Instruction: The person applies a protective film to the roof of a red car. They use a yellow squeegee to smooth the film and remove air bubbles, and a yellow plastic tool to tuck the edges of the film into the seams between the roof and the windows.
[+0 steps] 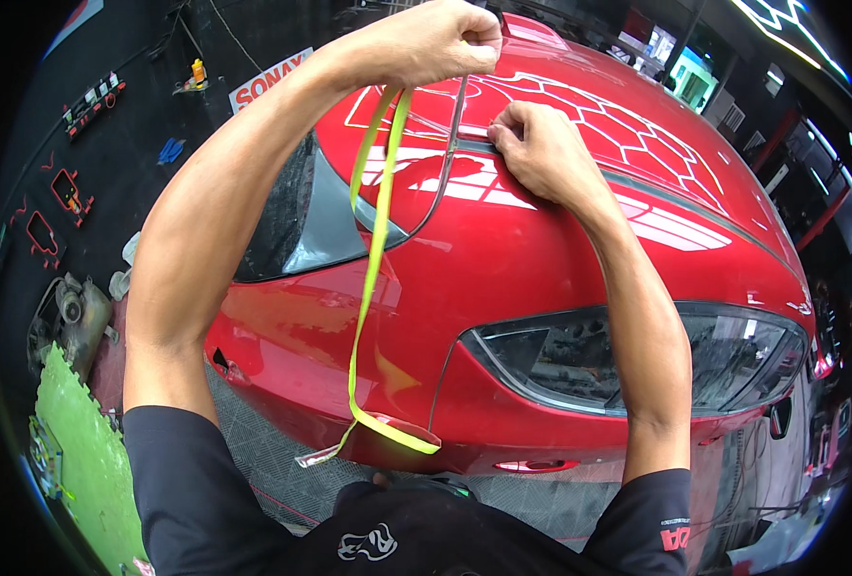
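My left hand (450,43) is closed high over the red car (512,259). From it a thin dark strip (442,182) hangs in a loop over the rear side of the body. A yellow-green ribbon (373,278) dangles below the same hand in long folds, its lower end curling near the car's lower edge. On the roof edge, my right hand (538,154) has its fingers curled and pinched at the near end of a black trim strip (656,189) running along the roof. Whether the looped strip joins this trim is not clear.
A side window (579,350) lies below my right forearm, and the rear glass (287,216) is beyond my left arm. Tools and red brackets (69,192) hang on the dark wall at left. Green matting (75,442) covers floor at lower left, grey tiles (263,432) nearer.
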`<state>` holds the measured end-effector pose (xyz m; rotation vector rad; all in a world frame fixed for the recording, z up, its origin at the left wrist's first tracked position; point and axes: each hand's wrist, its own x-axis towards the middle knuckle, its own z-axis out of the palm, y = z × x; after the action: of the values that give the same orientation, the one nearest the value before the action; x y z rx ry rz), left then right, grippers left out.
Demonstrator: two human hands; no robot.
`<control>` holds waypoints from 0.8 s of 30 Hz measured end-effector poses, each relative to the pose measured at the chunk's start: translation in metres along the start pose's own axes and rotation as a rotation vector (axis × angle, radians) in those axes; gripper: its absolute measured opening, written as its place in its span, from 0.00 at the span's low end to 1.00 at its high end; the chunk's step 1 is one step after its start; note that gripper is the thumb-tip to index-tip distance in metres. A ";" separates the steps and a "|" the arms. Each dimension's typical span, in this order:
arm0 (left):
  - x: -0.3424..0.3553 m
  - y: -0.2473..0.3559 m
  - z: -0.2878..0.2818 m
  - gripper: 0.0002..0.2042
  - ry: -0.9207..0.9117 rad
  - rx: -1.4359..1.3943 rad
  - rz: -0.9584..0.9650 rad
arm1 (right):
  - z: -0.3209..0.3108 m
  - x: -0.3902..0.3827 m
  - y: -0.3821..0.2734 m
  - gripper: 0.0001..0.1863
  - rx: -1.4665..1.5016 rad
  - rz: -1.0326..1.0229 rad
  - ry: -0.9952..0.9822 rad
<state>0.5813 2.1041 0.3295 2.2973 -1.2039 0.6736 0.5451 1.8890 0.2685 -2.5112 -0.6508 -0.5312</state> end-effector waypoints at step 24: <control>-0.145 0.088 0.025 0.12 0.323 -0.329 -0.457 | -0.118 0.033 0.087 0.18 0.402 0.186 0.380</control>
<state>0.4400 2.1332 0.2367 1.9877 -0.5631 0.5915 0.5894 1.7692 0.3481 -1.9960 -0.3338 -0.7055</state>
